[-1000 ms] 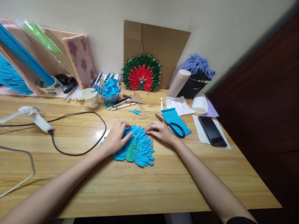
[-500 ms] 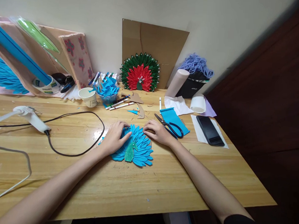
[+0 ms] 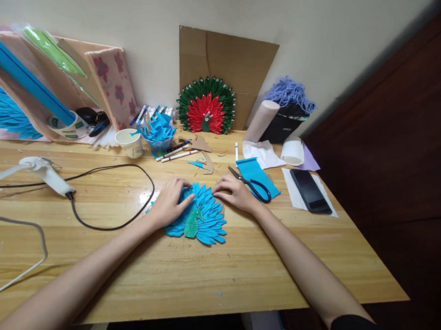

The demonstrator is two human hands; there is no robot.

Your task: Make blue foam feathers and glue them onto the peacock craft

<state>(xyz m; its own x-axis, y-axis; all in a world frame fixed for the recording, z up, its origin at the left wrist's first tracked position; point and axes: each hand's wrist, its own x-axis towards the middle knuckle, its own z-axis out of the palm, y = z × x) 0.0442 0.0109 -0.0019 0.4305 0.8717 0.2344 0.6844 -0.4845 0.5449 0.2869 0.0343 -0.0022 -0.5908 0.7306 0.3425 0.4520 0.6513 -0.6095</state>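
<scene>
- Our blue paper peacock (image 3: 203, 218) lies flat mid-table (image 3: 237, 269).
- Scissors (image 3: 251, 184) on a blue sheet (image 3: 256, 173) sit just right; a black cable (image 3: 122, 199) loops left.
- Our left hand (image 3: 170, 203) presses open on its left feathers; our right hand (image 3: 234, 193), fingers curled loosely, touches its upper right edge.

Bright even light; glare on table (image 3: 145, 195); edges warped, right side dark.

Little has changed: the left hand (image 3: 169, 204) and right hand (image 3: 233, 193) have barely shifted on the blue paper peacock (image 3: 203, 218); only the view itself has drifted slightly since a second ago.
</scene>
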